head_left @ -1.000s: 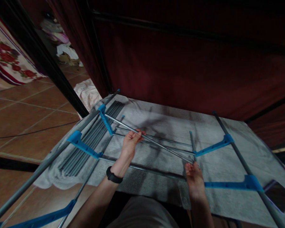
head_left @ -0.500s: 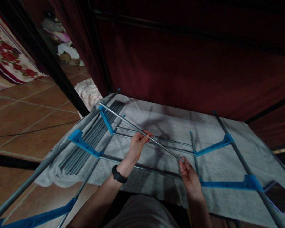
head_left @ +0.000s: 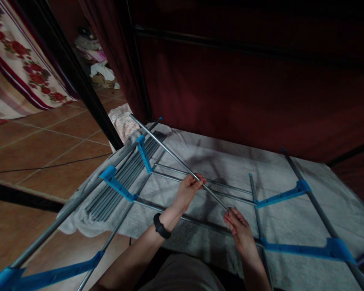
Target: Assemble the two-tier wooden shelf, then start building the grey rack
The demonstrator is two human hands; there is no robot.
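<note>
A thin grey metal tube (head_left: 170, 151) slants through the air above a frame of grey tubes and blue plastic brackets. My left hand (head_left: 188, 192), with a black band on its wrist, pinches the tube past its middle. My right hand (head_left: 238, 228) has its fingers closed on the tube's near right end. Under the hands, crossbars (head_left: 206, 223) run between the left and right sides of the frame. One blue bracket (head_left: 118, 184) joins the left tubes; another blue bracket (head_left: 309, 249) joins the right ones.
Several loose grey tubes (head_left: 124, 178) lie side by side on the grey blanket (head_left: 218, 155) at left. Dark red cloth (head_left: 230, 89) hangs behind. A black post (head_left: 87, 93) rises at left over the tiled floor (head_left: 63, 141), where a cable (head_left: 57, 165) runs.
The tube has tilted more steeply, its far end rising clear of the left bracket. Both hands keep hold of it. My view has turned slightly left.
</note>
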